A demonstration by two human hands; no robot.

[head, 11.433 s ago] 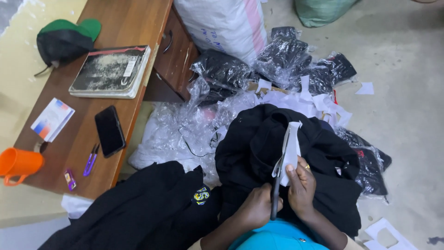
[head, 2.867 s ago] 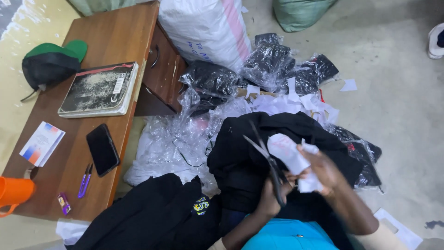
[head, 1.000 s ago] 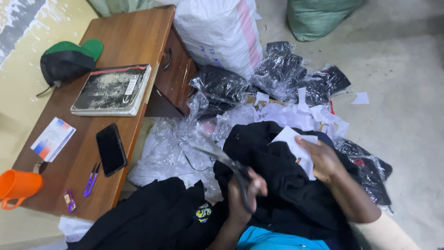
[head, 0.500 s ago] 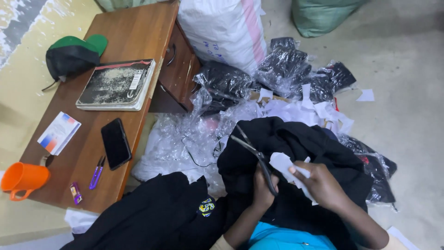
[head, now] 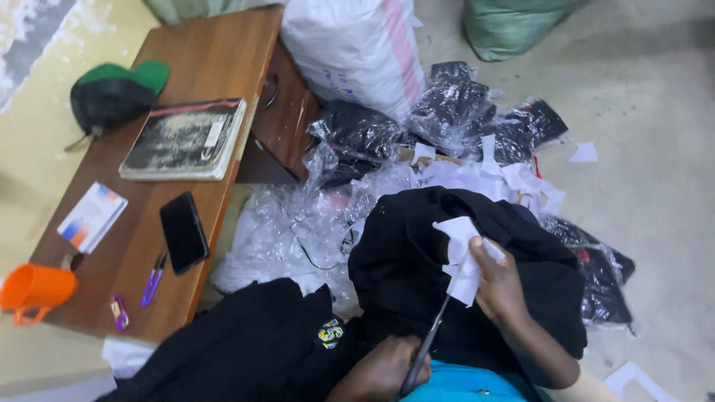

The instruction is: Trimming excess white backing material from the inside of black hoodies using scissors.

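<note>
Right hand on white paper over black garment; left hand gripping scissors (blades up).

Desk stands left of the floor pile. On it, far to near: cap, book, phone with card packet to its left, snips, cup at the near-left corner. Sack stands right of the desk; wrapped bundles lie beyond the garment on the lap.
</note>
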